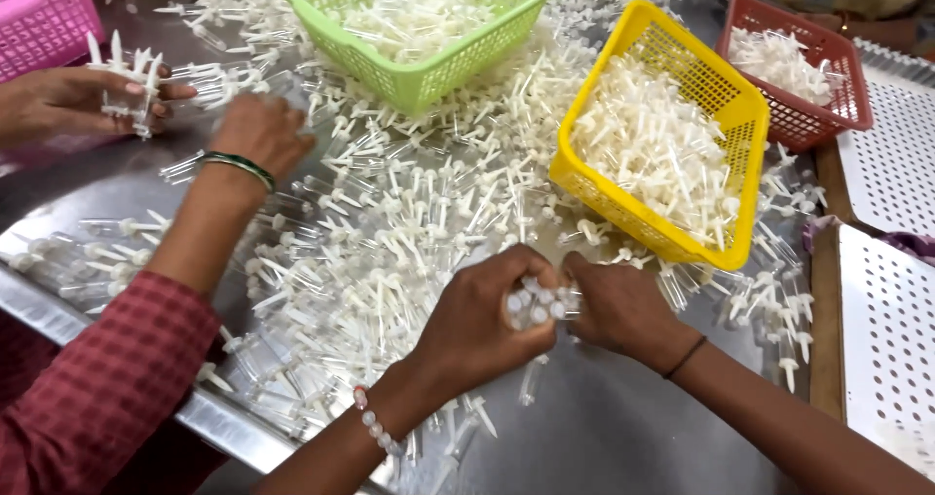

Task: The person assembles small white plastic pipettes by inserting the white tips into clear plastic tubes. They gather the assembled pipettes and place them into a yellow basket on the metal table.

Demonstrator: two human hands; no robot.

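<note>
Between curled fingers (pixel 506 286), clear tubes (pixel 538 303).

Both hands (pixel 555 310) clutch a bundle of clear tubes (pixel 539 303).

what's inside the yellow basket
The yellow basket, tilted on its side toward the person, holds a heap of small white plastic stemmed pieces. Its mesh floor shows bare near the upper rim; whatever lies beneath the heap is covered.
</note>
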